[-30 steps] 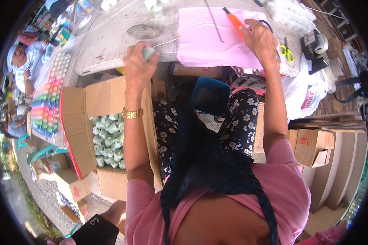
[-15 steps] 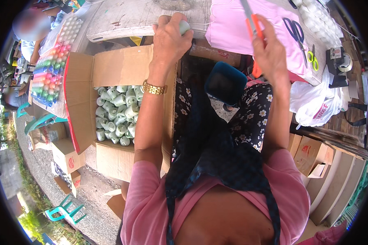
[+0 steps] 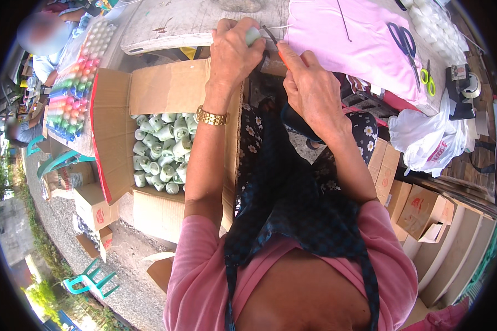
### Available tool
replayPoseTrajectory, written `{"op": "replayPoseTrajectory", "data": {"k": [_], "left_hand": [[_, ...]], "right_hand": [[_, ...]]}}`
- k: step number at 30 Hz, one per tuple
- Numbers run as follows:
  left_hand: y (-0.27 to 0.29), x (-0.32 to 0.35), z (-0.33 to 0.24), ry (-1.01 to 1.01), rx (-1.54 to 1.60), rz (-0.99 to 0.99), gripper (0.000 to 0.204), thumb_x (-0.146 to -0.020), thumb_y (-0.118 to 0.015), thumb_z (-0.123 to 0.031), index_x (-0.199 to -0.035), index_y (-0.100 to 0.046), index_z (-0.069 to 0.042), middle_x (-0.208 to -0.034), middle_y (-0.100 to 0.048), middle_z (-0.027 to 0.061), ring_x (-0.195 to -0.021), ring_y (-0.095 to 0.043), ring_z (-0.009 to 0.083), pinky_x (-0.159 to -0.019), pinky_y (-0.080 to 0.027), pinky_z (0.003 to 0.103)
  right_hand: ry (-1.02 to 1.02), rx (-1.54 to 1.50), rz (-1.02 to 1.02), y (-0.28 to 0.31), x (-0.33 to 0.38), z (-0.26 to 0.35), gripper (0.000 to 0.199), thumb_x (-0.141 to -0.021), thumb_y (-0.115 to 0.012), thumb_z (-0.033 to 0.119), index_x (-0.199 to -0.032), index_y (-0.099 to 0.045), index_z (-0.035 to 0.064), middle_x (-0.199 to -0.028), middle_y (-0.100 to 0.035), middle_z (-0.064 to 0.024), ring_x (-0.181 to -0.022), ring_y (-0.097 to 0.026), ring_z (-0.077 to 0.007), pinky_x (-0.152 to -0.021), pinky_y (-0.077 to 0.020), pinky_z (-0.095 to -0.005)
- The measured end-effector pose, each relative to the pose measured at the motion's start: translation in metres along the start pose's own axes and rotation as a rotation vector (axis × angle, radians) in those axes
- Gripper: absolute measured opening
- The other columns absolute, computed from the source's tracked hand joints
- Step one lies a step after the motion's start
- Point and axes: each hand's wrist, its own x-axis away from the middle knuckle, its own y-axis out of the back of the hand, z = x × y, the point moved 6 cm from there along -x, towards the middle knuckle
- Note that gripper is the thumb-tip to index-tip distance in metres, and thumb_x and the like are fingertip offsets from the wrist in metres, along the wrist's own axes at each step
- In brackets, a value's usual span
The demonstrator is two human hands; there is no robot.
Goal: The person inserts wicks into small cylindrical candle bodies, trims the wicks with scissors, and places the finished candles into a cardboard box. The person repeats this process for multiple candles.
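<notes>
My left hand (image 3: 230,52) is wrapped round a pale green, rounded candle-like piece (image 3: 252,36) at the front edge of the worktable. My right hand (image 3: 316,94) grips an orange-handled tool with a narrow blade (image 3: 282,57); its exact kind is not clear. The blade tip points up and left, close beside the pale green piece; whether they touch I cannot tell. A thin white string (image 3: 281,26) lies just right of the tip. Under my left forearm, an open cardboard box (image 3: 168,88) holds several pale green cup-shaped pieces (image 3: 163,149).
On the table's right lie a pink cloth (image 3: 337,52), dark-handled scissors (image 3: 406,47) and small green-handled scissors (image 3: 427,80). A white plastic bag (image 3: 433,138) hangs by the table. Bundled coloured candles (image 3: 66,105) stand left, near another person (image 3: 44,66). A dark blue container (image 3: 295,124) is partly hidden below my right hand.
My right hand has moved left and down, bringing the orange-handled tool from above the pink cloth to beside the pale green piece. My left hand keeps its hold.
</notes>
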Motion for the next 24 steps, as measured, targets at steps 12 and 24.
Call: {"op": "replayPoseTrajectory", "data": {"k": [12,24], "left_hand": [[0.002,0.002,-0.004,0.001,0.021,-0.034,0.024,-0.072,-0.070,-0.016,-0.096,-0.067,-0.011,-0.092,-0.060,0.0187,-0.086,-0.061,0.0351,-0.077,-0.049,0.042],[-0.002,0.003,-0.001,0.038,0.017,-0.065,0.022,-0.072,-0.068,-0.014,-0.094,-0.066,-0.012,-0.087,-0.063,0.0189,-0.089,-0.060,0.0354,-0.078,-0.050,0.043]], "right_hand": [[0.009,0.100,0.039,-0.004,-0.003,0.014,0.053,-0.070,-0.066,0.001,-0.121,-0.052,-0.0034,-0.083,-0.057,-0.0188,-0.060,-0.063,-0.0308,-0.051,-0.0524,-0.0365],[0.023,0.146,0.026,-0.011,0.000,0.015,0.056,-0.069,-0.068,0.001,-0.122,-0.050,-0.0046,-0.083,-0.059,-0.0168,-0.062,-0.065,-0.0296,-0.053,-0.0532,-0.0368]]}}
